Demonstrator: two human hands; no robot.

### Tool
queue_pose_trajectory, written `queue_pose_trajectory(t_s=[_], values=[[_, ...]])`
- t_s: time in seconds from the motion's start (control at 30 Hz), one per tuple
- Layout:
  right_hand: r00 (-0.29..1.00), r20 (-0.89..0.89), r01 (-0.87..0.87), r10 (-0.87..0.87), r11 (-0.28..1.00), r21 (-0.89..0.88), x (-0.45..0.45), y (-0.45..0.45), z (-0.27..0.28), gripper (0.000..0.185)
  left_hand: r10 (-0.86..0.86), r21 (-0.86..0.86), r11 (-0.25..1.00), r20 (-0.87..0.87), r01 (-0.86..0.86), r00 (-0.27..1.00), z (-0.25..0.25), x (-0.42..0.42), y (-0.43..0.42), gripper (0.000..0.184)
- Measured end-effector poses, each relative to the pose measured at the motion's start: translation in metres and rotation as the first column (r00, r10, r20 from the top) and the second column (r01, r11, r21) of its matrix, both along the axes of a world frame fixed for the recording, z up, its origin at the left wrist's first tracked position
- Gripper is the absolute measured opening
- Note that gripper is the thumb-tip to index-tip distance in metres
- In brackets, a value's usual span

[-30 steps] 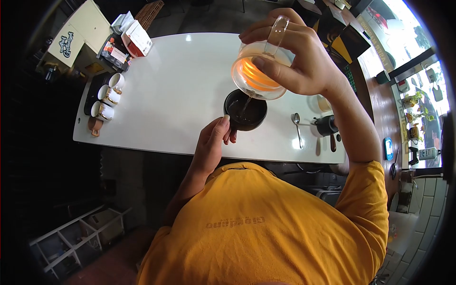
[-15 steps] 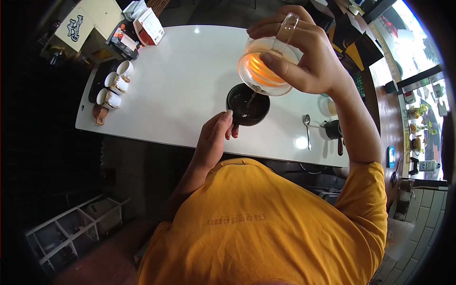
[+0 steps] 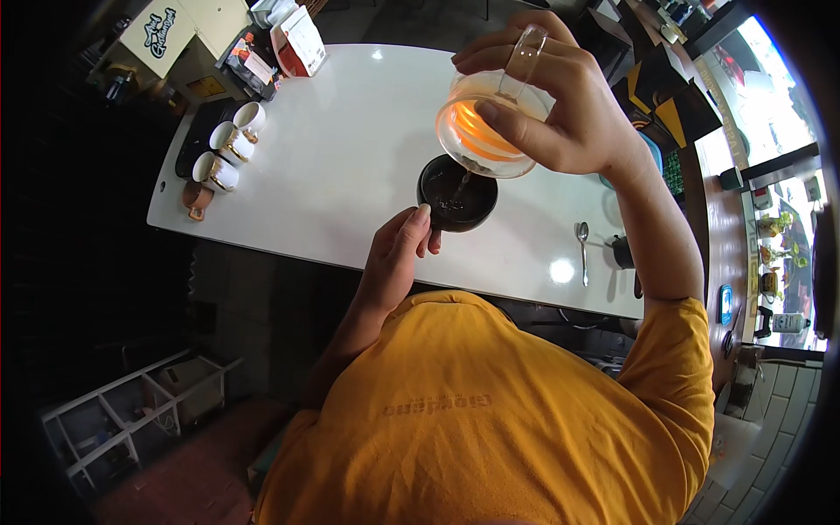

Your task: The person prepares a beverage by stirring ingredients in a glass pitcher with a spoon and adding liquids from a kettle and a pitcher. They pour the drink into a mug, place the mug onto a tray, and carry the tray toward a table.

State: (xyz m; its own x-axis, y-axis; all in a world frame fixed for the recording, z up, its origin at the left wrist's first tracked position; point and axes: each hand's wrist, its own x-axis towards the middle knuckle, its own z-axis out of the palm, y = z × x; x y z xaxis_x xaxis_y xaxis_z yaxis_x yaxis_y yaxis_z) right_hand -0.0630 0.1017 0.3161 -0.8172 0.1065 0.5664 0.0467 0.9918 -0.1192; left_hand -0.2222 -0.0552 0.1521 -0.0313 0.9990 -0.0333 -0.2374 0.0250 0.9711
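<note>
A dark round cup (image 3: 458,194) is held above the white table (image 3: 350,149) by my left hand (image 3: 401,247), thumb and fingers closed at its near left side. My right hand (image 3: 560,109) grips a clear glass pitcher (image 3: 486,131) by its handle side, tilted over the cup. Orange light glows in the pitcher's glass. A thin stream of clear liquid runs from the pitcher's lower edge into the cup, where the dark surface shows small bubbles or ripples.
White cups (image 3: 232,142) and a brown cup (image 3: 197,200) stand at the table's left end, near packages (image 3: 299,42). A spoon (image 3: 584,254) lies on the right, beside a dark vessel (image 3: 622,252) partly behind my right forearm. Black and yellow boxes (image 3: 687,114) are at the upper right.
The view has turned, so the cups and packages appear farther right and the spoon too. The pitcher has shifted slightly right relative to the first frame and still pours into the held cup.
</note>
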Motion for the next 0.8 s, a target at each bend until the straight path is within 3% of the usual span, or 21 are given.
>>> queue_pose_trajectory(t_s=[0.13, 0.2, 0.33, 0.4, 0.5, 0.8], values=[[0.999, 0.002, -0.048, 0.048, 0.997, 0.061, -0.009, 0.009, -0.005, 0.030, 0.018, -0.009, 1.000, -0.013, -0.018, 1.000, 0.001, -0.009, 0.000, 0.039], [0.996, 0.050, 0.069, -0.077, 0.986, 0.151, -0.016, -0.001, -0.001, 0.030, 0.020, -0.005, 1.000, -0.011, -0.020, 1.000, -0.001, -0.012, 0.001, 0.039], [0.995, 0.053, 0.077, -0.086, 0.985, 0.152, -0.021, 0.003, -0.003, 0.030, 0.031, -0.002, 1.000, -0.020, -0.031, 0.999, -0.006, -0.018, 0.002, 0.039], [0.999, -0.005, -0.045, 0.045, 0.998, 0.054, -0.023, 0.011, -0.007, 0.030, 0.023, 0.003, 1.000, -0.030, -0.023, 0.999, -0.007, -0.021, 0.003, 0.039], [1.000, 0.016, 0.003, -0.003, 1.000, -0.015, -0.023, 0.005, -0.005, 0.030, 0.015, 0.001, 1.000, -0.040, -0.015, 0.999, -0.007, -0.024, 0.005, 0.039], [0.998, -0.052, -0.022, 0.024, 0.999, 0.028, -0.023, 0.018, -0.016, 0.030, -0.023, -0.005, 1.000, -0.024, 0.023, 0.999, -0.005, -0.027, 0.013, 0.039]])
